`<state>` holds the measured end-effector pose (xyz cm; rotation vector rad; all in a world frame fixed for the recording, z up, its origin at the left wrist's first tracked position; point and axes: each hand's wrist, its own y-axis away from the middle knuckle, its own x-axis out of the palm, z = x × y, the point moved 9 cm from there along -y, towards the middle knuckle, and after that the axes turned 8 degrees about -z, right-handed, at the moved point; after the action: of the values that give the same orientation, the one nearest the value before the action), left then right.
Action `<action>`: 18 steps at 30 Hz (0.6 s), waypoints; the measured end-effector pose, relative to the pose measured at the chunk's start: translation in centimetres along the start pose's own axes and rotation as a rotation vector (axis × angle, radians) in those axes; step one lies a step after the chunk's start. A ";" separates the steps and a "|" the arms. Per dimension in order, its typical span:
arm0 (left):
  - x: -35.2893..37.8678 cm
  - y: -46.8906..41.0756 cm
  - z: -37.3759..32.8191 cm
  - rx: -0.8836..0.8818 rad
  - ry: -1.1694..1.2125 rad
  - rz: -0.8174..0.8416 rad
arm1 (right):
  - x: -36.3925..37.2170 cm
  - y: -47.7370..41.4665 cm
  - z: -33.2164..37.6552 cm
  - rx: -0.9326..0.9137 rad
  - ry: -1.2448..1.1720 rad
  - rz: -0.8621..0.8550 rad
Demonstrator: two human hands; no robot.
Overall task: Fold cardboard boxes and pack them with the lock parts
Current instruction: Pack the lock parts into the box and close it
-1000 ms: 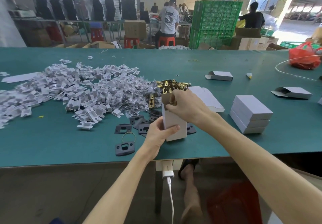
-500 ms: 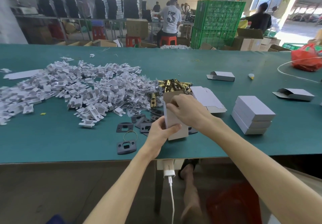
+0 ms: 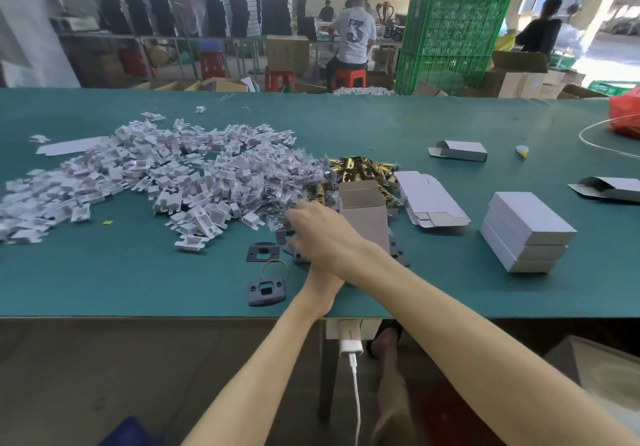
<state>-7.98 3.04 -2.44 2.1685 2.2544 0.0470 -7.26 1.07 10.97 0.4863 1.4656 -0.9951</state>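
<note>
A small white cardboard box (image 3: 367, 220) stands upright on the green table (image 3: 138, 282), its top flap open. My left hand (image 3: 323, 281) reaches up to the box's lower left side and is mostly hidden under my right forearm. My right hand (image 3: 322, 234) crosses over it to the left, fingers spread above a cluster of dark strike plates (image 3: 263, 251), with nothing seen in it. Behind the box lie brass latch parts (image 3: 360, 168) and small clear bags of screws (image 3: 277, 185).
A wide heap of white plastic inserts (image 3: 156, 168) covers the left of the table. Flat box blanks (image 3: 429, 199) lie right of the box, then a stack of three closed boxes (image 3: 526, 234). Half-folded boxes (image 3: 457, 150) lie further back. People work beyond the table.
My right hand has left the box's top and swung left across my left wrist to the dark plates. The box stays upright in the same place.
</note>
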 end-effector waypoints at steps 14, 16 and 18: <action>0.8 0.9 -1.1 -0.050 -0.102 0.047 | 4.9 -2.4 -1.9 0.080 0.121 0.188; 1.2 0.8 -1.8 -0.033 -0.081 0.034 | 4.8 -2.7 -1.8 0.068 0.162 0.140; 1.3 0.9 -2.1 -0.005 -0.088 0.044 | 4.8 -3.2 -1.7 0.059 0.169 0.095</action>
<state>-7.18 4.39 -0.26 2.1726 2.1576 -0.0415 -11.58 -0.54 7.17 0.6908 1.5513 -0.9427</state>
